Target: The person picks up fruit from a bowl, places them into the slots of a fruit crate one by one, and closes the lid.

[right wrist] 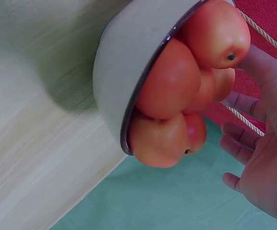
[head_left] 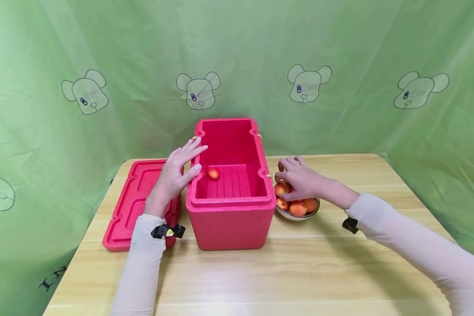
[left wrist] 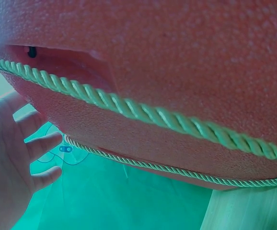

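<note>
A red foam box (head_left: 231, 228) stands uncovered on the table, with one orange-red fruit (head_left: 213, 173) on its floor near the left wall. On the box's left rim rests my left hand (head_left: 174, 173), its fingers fairly straight; the left wrist view shows that hand (left wrist: 9, 153) beside the box wall (left wrist: 186, 62). My right hand (head_left: 300, 177) is over a bowl (head_left: 294, 217) of similar fruit just right of the box. In the right wrist view the fingers of that hand (right wrist: 272, 129) are spread and loosely bent beside the fruit (right wrist: 217, 36), with nothing visibly gripped.
A red lid (head_left: 120, 219) lies flat on the table, left of the box and partly behind my left arm. Twisted rope (left wrist: 153, 117) runs along the box's side. The wooden table (head_left: 320, 272) ends at the back near a green curtain (head_left: 253, 52).
</note>
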